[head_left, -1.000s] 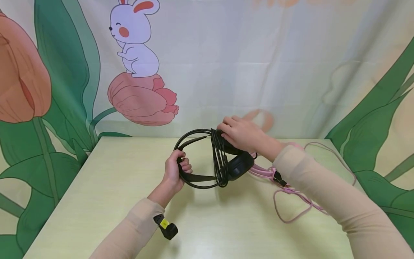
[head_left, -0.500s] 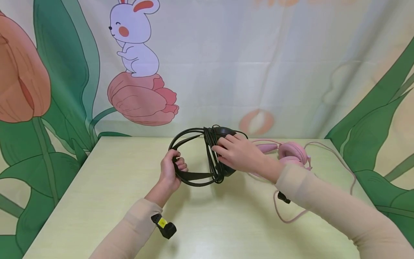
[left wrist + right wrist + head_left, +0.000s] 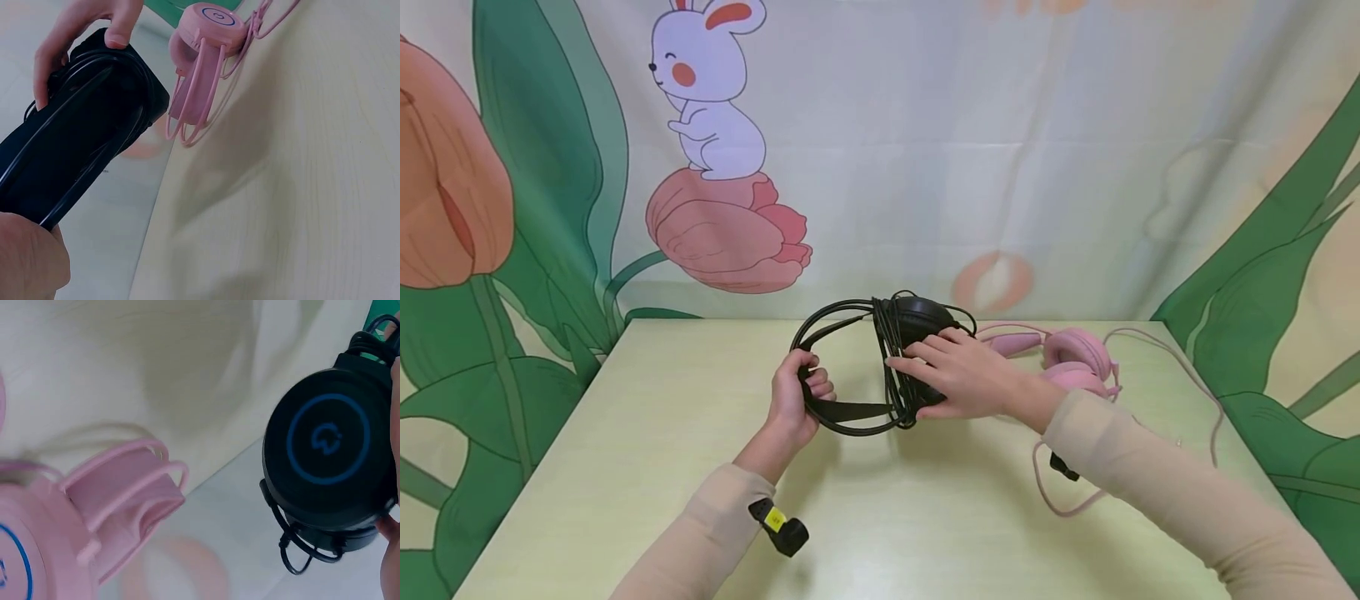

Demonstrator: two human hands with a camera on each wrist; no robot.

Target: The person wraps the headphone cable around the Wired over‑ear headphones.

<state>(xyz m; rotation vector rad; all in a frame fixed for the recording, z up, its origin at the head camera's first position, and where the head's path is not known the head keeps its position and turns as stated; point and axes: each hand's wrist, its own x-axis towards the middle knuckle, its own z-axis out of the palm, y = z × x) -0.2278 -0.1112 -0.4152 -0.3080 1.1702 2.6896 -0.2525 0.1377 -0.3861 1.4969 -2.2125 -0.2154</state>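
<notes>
Black headphones [image 3: 921, 315] are held up over the table, headband to the left and ear cups to the right. Their thin cable [image 3: 891, 350] is wound in several turns across the band beside the cups. My left hand [image 3: 793, 396] grips the headband with curled fingers. Over at the cups, my right hand [image 3: 966, 375] holds the cable turns and the nearer cup, fingers spread over the front and thumb below. A blue ring marks one ear cup [image 3: 328, 447] in the right wrist view. The left wrist view shows the band's inner side, with the right thumb [image 3: 117, 37] at its far end.
Pink headphones [image 3: 1078, 350] lie at the table's back right, partly behind the right forearm, their pink cord [image 3: 1195, 362] looping around. A printed cloth [image 3: 880, 150] hangs behind the pale table [image 3: 662, 433]. A small black camera [image 3: 786, 533] is strapped to the left sleeve.
My right hand has moved from the top of the far cup down and toward me to the cable turns and nearer cup. The black headphones shifted slightly left, and the pink headphones show more.
</notes>
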